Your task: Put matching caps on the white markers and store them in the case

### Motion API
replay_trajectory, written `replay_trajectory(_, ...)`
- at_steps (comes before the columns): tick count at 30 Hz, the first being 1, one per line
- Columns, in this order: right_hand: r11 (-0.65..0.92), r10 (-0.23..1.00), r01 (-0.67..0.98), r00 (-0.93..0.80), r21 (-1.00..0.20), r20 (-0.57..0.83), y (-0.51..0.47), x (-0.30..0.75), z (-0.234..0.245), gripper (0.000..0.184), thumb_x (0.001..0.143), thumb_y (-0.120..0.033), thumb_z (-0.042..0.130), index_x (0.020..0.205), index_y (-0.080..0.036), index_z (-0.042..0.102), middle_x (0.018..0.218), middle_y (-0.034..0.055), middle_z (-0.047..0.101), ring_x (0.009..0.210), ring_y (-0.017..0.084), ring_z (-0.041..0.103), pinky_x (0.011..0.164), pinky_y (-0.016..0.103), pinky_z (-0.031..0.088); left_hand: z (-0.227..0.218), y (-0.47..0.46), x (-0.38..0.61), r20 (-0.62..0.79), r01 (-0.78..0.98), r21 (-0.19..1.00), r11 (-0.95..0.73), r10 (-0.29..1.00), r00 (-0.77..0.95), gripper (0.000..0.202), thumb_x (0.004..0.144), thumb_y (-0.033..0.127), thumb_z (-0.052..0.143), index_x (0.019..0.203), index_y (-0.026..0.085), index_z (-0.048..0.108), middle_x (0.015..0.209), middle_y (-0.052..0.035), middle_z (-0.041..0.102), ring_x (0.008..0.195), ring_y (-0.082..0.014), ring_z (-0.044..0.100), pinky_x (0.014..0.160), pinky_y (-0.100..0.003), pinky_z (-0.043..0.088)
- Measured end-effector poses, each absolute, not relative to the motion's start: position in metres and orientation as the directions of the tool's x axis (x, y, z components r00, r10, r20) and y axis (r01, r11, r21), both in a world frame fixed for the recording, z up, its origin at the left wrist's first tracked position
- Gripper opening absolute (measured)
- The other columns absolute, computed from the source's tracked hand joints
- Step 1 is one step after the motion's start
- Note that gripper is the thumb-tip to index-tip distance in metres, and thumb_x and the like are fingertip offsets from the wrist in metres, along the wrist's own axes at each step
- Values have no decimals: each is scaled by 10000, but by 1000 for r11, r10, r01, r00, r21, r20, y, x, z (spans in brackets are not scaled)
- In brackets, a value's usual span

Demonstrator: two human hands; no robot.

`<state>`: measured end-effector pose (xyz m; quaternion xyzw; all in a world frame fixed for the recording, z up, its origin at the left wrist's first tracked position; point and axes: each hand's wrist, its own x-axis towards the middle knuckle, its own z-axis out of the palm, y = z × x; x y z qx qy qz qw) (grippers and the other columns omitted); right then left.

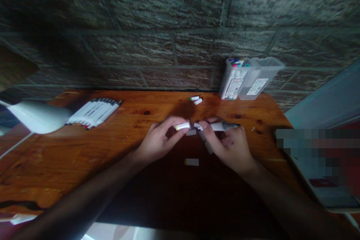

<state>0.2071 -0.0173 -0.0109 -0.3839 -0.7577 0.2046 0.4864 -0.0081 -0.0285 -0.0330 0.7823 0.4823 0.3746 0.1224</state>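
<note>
Between the thumb and fingers of my left hand (157, 137) is a white marker cap (182, 126) with a yellow end. My right hand (229, 144) grips a white marker (218, 126) with a dark grey tip end pointing right. Its other end faces the cap, with a small gap between them. Below my hands, another white cap (191, 162) with a yellowish end lies on the table. A pale cap-like piece (191, 132) and a greyish marker-like piece (206, 142) lie in shadow under my fingers; their kind is hard to make out.
Two white caps (196, 100) lie near the wall. A row of white markers (94, 111) rests at the left beside a white lamp (42, 116). Clear plastic cases, one holding markers (233, 82) and another (257, 80) beside it, stand at the back right on the wooden table (135, 108).
</note>
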Motion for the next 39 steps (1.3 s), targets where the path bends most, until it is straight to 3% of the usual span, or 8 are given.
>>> replay_trajectory(9, 593, 804, 342, -205, -729, 558, -17, 209, -15, 125, 912, -252, 632, 897, -204, 746, 888, 33, 792, 806, 181, 755, 754, 282, 594, -41, -28, -6, 503, 628, 536, -564, 811, 300, 257, 925, 278, 633, 1171, 219, 677, 1106, -25, 763, 939, -153, 737, 857, -237, 580)
replay_trajectory(21, 584, 811, 320, -189, -746, 554, -15, 211, -18, 114, 902, -259, 642, 873, -212, 742, 872, 37, 784, 790, 190, 748, 735, 306, 594, -38, -27, -6, 544, 640, 538, -548, 806, 233, 259, 919, 284, 640, 1163, 203, 672, 1079, -44, 763, 918, -161, 735, 843, -247, 581)
replay_trajectory(26, 570, 822, 280, -188, -773, 538, -16, 210, -17, 149, 913, -265, 628, 818, -210, 728, 752, 22, 754, 665, 160, 714, 658, 280, 571, -35, -26, -9, 496, 654, 573, -495, 844, 204, 442, 923, 301, 637, 1345, 204, 545, 1100, -42, 756, 953, -162, 732, 870, -259, 575)
replay_trajectory(32, 544, 838, 247, -203, -802, 506, -16, 210, -11, 188, 919, -249, 619, 753, -204, 695, 714, 16, 720, 606, 136, 659, 613, 261, 522, -33, -26, -10, 596, 631, 526, -570, 777, 204, 267, 917, 251, 638, 1175, 187, 661, 1110, -60, 757, 968, -170, 731, 875, -254, 573)
replay_trajectory(39, 501, 865, 220, -151, -837, 479, -13, 212, -11, 162, 914, -269, 627, 794, -191, 705, 675, 9, 709, 554, 125, 644, 535, 236, 499, -34, -27, -10, 615, 626, 511, -588, 760, 211, 259, 888, 238, 675, 1143, 198, 686, 1061, -53, 769, 898, -163, 738, 835, -250, 591)
